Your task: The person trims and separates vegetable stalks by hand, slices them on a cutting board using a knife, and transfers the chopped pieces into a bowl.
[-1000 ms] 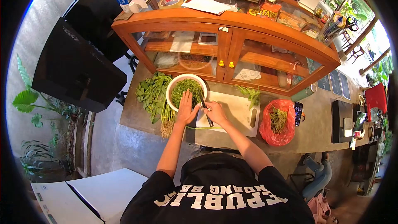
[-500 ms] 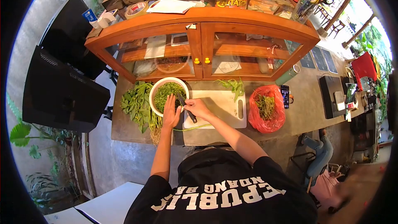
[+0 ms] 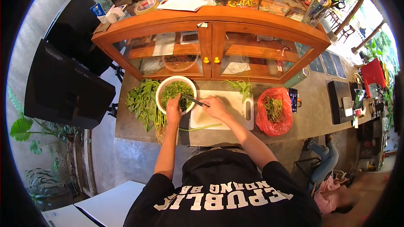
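My right hand (image 3: 213, 106) is wrapped round the handle of a dark knife (image 3: 192, 100), its blade pointing left over the rim of a white bowl (image 3: 158, 104). Chopped greens (image 3: 177, 89) fill the bowl. At the bowl's near edge, my left hand (image 3: 174, 106) has its fingers bent in by the knife tip; what they may hold is too small to tell. A white cutting board (image 3: 206, 120) lies right of the bowl, with a long green stem (image 3: 200, 128) across its near edge and leafy sprigs (image 3: 244, 88) at its far right. Bunched leafy greens (image 3: 145, 101) lie left of the bowl.
A red plastic bag (image 3: 269, 125) of stems and a phone (image 3: 293, 96) stand right of the board. Behind is a wooden glass-door cabinet (image 3: 214, 14). A green bottle (image 3: 299, 77) stands near its right corner. Another person's legs (image 3: 326, 157) show at lower right.
My left hand has gone from flat with outstretched fingers to bent fingers at the bowl's edge. The knife has swung from steeply slanted to flatter. The view has shifted.
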Tool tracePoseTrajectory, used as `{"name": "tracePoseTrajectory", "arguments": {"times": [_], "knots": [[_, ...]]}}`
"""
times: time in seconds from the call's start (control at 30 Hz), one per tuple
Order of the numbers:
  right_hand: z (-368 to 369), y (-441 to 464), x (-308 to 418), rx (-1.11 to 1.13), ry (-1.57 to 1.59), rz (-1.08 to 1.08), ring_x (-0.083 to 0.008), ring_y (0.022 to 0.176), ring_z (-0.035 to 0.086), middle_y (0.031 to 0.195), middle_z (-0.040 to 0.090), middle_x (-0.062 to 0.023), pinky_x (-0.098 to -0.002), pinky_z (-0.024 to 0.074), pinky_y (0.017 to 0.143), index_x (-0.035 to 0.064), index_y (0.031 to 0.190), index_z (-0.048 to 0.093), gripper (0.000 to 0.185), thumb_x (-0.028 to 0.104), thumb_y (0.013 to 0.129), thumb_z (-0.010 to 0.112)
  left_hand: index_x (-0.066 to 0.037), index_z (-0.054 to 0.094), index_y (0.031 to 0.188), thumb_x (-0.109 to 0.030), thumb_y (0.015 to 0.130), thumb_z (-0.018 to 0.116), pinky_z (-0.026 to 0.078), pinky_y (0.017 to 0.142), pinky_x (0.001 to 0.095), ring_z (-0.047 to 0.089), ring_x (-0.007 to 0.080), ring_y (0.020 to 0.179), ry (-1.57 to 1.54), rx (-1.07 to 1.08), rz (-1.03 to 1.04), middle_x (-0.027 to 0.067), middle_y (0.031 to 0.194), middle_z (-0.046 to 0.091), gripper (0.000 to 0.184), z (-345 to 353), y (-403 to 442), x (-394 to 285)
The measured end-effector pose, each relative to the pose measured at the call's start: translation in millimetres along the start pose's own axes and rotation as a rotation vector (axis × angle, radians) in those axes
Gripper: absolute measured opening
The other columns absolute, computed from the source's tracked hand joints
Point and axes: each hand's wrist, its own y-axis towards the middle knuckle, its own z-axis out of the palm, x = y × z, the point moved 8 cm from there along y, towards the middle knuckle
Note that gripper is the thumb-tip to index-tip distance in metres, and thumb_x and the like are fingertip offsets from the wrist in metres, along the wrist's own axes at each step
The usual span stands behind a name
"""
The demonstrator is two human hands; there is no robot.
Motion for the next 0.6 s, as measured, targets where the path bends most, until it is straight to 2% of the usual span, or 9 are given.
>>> {"name": "tracePoseTrajectory", "arguments": {"times": [0.03, 0.07, 0.13, 0.2, 0.27, 0.43, 0.5, 0.53, 0.6], "knots": [[-1, -3, -11, 0.008, -0.001, -0.005, -0.0321, 0.094, 0.066, 0.101, 0.07, -0.0114, -0.0413, 0.0526, 0.084, 0.0154, 0.106, 0.074, 0.027, 0.021, 0.08, 0.069, 0.001, 0.061, 0.121, 0.017, 0.071, 0.055, 0.041, 0.105, 0.0491, 0.061, 0.0369, 0.092, -0.005, 0.037, -0.059, 0.0188, 0.093, 0.067, 0.053, 2, -1, 6], [-4, -8, -25, 0.002, -0.009, 0.024, -0.0311, 0.094, 0.067, 0.101, 0.071, -0.0121, -0.0403, 0.0529, 0.084, 0.0137, 0.106, 0.073, 0.027, 0.021, 0.081, 0.069, 0.0, 0.066, 0.114, 0.015, 0.073, 0.058, 0.046, 0.096, 0.0476, 0.059, 0.0341, 0.077, 0.041, -0.128, -0.003, 0.0156, 0.076, 0.063, 0.044, 0, -3, 9], [-8, -18, -55, -0.002, -0.02, 0.05, -0.0301, 0.093, 0.068, 0.101, 0.071, -0.0129, -0.0393, 0.0531, 0.084, 0.0121, 0.107, 0.073, 0.027, 0.02, 0.081, 0.069, -0.001, 0.067, 0.112, 0.012, 0.074, 0.061, 0.047, 0.093, 0.0471, 0.059, 0.0336, 0.08, 0.001, -0.118, -0.043, 0.0151, 0.079, 0.063, 0.04, -1, -3, 14], [-5, -31, -88, 0.022, 0.154, 0.079, -0.0268, 0.091, 0.069, 0.099, 0.071, -0.0145, -0.0358, 0.0537, 0.082, 0.0081, 0.108, 0.072, 0.026, 0.016, 0.083, 0.069, -0.002, 0.068, 0.11, 0.01, 0.075, 0.064, 0.047, 0.089, 0.0466, 0.059, 0.033, 0.083, -0.041, -0.105, -0.078, 0.0145, 0.082, 0.063, 0.037, -1, -3, 17], [-5, -44, -110, 0.018, 0.186, 0.068, -0.0255, 0.09, 0.07, 0.098, 0.072, -0.0152, -0.0343, 0.0537, 0.081, 0.0065, 0.108, 0.071, 0.027, 0.014, 0.083, 0.069, -0.004, 0.069, 0.107, 0.001, 0.077, 0.071, 0.045, 0.083, 0.0453, 0.057, 0.0311, 0.09, 0.093, -0.133, -0.065, 0.0122, 0.09, 0.064, 0.03, -3, -4, 14], [-3, -73, -145, -0.004, 0.277, 0.121, -0.0248, 0.089, 0.07, 0.097, 0.071, -0.0137, -0.0332, 0.0539, 0.08, 0.0057, 0.108, 0.071, 0.026, 0.014, 0.084, 0.068, -0.005, 0.07, 0.098, -0.01, 0.079, 0.074, 0.045, 0.08, 0.0432, 0.057, 0.03, 0.09, 0.219, -0.183, -0.041, 0.0099, 0.091, 0.065, 0.02, -9, -3, -1], [-16, -87, -136, -0.088, 0.02, 0.063, -0.0267, 0.091, 0.069, 0.099, 0.07, -0.0107, -0.0359, 0.054, 0.08, 0.0078, 0.107, 0.071, 0.025, 0.013, 0.083, 0.066, -0.006, 0.071, 0.093, -0.015, 0.083, 0.071, 0.043, 0.083, 0.0426, 0.057, 0.0287, 0.09, 0.134, -0.12, -0.022, 0.0097, 0.09, 0.065, 0.013, 0, -5, -8], [-17, -89, -135, -0.088, 0.022, 0.064, -0.0267, 0.091, 0.069, 0.099, 0.07, -0.0107, -0.0359, 0.054, 0.08, 0.0078, 0.107, 0.071, 0.025, 0.013, 0.083, 0.066, -0.005, 0.071, 0.087, -0.012, 0.083, 0.069, 0.046, 0.08, 0.0424, 0.059, 0.0288, 0.088, 0.065, -0.111, 0.032, 0.0105, 0.088, 0.065, 0.008, 5, -4, -16], [-17, -94, -123, -0.052, -0.171, -0.062, -0.0283, 0.094, 0.066, 0.101, 0.067, -0.0076, -0.0393, 0.0537, 0.08, 0.011, 0.105, 0.072, 0.024, 0.013, 0.082, 0.064, -0.005, 0.071, 0.088, -0.011, 0.083, 0.068, 0.047, 0.079, 0.0426, 0.059, 0.0298, 0.088, -0.035, -0.043, 0.074, 0.0117, 0.087, 0.065, 0.009, 24, -11, -34]]}}
